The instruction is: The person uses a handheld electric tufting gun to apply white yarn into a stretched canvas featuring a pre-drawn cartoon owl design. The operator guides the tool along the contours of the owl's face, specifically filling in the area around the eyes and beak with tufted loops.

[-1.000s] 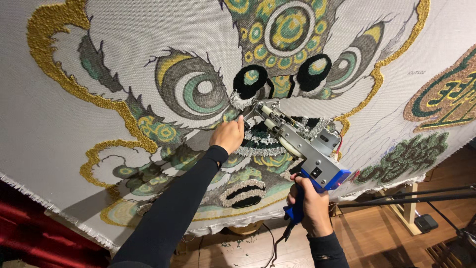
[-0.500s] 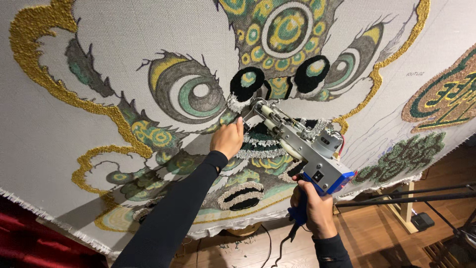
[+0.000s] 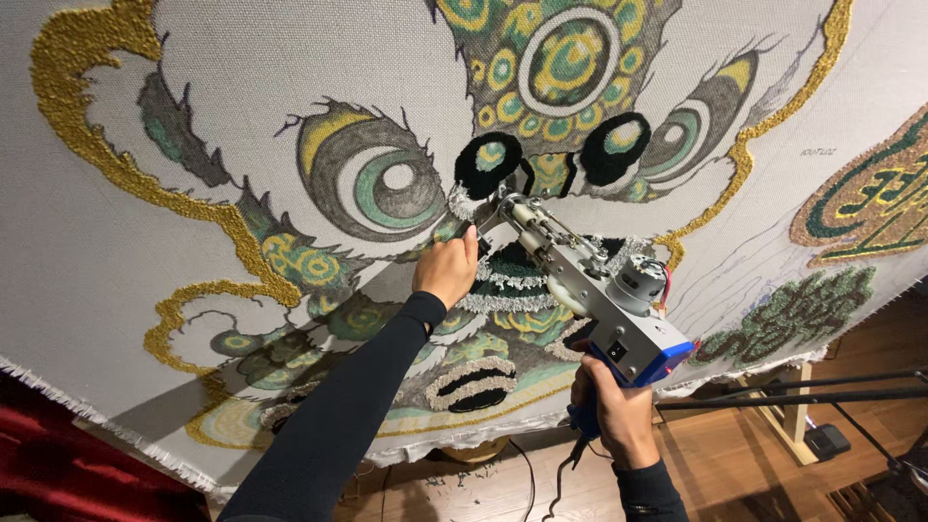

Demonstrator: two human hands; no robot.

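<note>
Against the stretched tufting cloth point(image 3: 242, 126), just below the black nostril patches point(image 3: 488, 164) of the lion-face design, we press the nose of our tufting gun point(image 3: 590, 285). Our left hand point(image 3: 447, 271) is closed around the gun's front handle, fingers curled tight, knuckles close to the fabric. Our right hand point(image 3: 614, 411) wraps shut on the blue rear grip beneath the gun's blue switch box, and a black cord point(image 3: 561, 478) hangs from it. Left of the gun sits a tufted green eye point(image 3: 387, 184); gold looped trim point(image 3: 87, 116) curls further left. Right of the gun, beyond the cloth's edge, a black stand bar point(image 3: 802, 394) crosses the wooden floor point(image 3: 764, 483).
</note>
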